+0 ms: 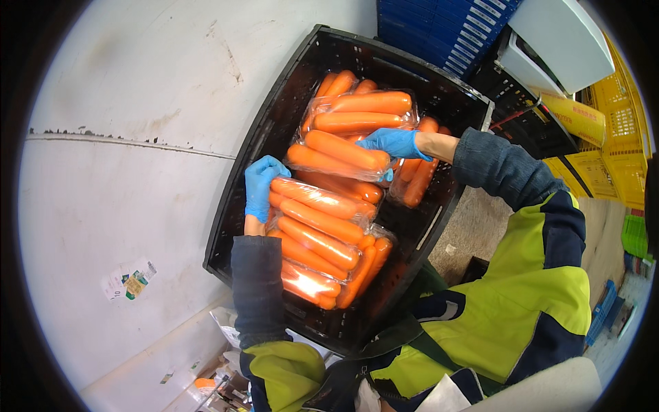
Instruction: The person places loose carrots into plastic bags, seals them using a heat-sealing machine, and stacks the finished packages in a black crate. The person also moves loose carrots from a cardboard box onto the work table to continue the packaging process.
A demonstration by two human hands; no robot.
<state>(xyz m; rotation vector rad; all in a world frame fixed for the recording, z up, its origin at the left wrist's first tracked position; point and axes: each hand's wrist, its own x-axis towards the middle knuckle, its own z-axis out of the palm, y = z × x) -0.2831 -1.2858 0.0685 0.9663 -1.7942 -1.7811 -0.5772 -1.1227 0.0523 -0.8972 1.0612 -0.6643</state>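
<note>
A black plastic crate in front of me holds several film-wrapped packs of carrots. My right hand, in a blue disposable glove, grips the right end of one carrot pack near the crate's middle; a fingertip shows below that end. At the crate's left side my left hand, gloved the same way, has its fingers curled on the left end of another wrapped pack. More packs lie below it, one of them turned at an angle. Part of each hand's grasp is hidden by the carrots.
A white wall panel runs close along the crate's left side. Stacked blue crates stand beyond it. To the right are a white box, yellow crates and a yellow roll-like item bearing writing.
</note>
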